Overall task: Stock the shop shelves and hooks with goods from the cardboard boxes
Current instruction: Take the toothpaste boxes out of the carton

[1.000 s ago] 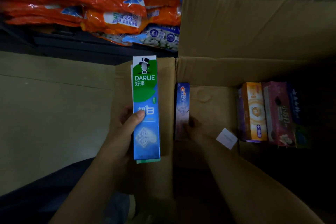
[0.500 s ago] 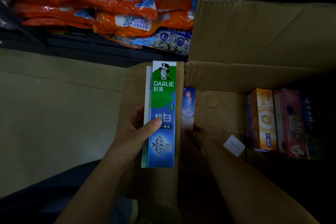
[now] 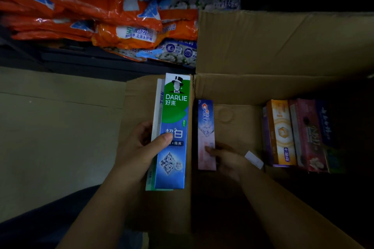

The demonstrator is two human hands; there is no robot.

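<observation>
Open cardboard box: left hand grips Darlie cartons; right hand pinches Crest carton

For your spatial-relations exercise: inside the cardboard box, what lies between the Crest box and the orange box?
In the head view, bare cardboard floor, the right hand and a white label lie between the Crest box and the orange box.

1. Hands: two, left hand and right hand.
2. Cardboard box: one, open.
3. Toothpaste cartons in left hand: two, the Darlie carton in front, a paler carton behind.
4. Crest carton: one, at right hand.
5. Cartons upright at right side of box: at least three, orange carton, pink carton, dark blue carton; possibly more, too dark to tell.
6. White tag: one.
7. Orange bags: several, exact count unclear.
</observation>
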